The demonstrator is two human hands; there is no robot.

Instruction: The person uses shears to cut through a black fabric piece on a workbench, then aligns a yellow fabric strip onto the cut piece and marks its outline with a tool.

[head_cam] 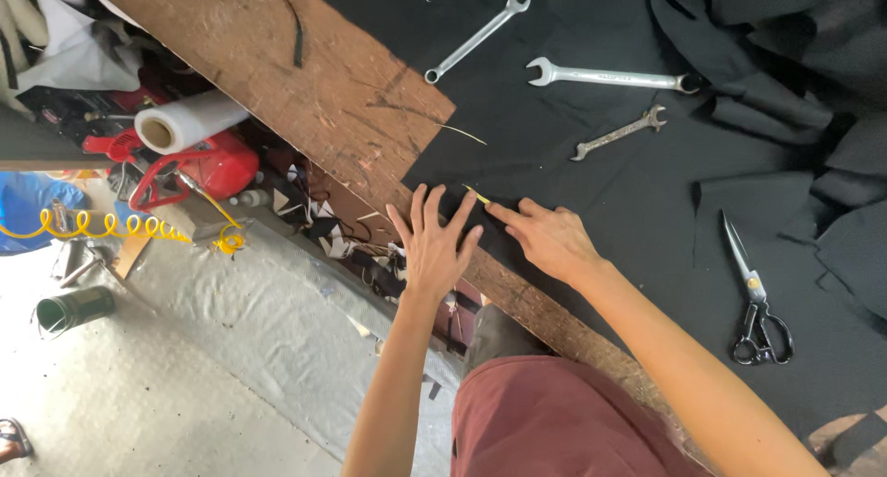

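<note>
A large sheet of black fabric lies over a worn wooden board. My left hand presses flat on the fabric's near corner at the board's edge, fingers spread. Beside it, touching the fabric, my right hand pinches a small yellow piece of chalk whose tip rests on the cloth just beyond my left fingertips.
Three wrenches lie on the fabric beyond my hands: a long one, a second, a small rusty one. Black-handled scissors sit right. Crumpled black cloth piles far right. A white roll, red tool, yellow coiled hose lie left.
</note>
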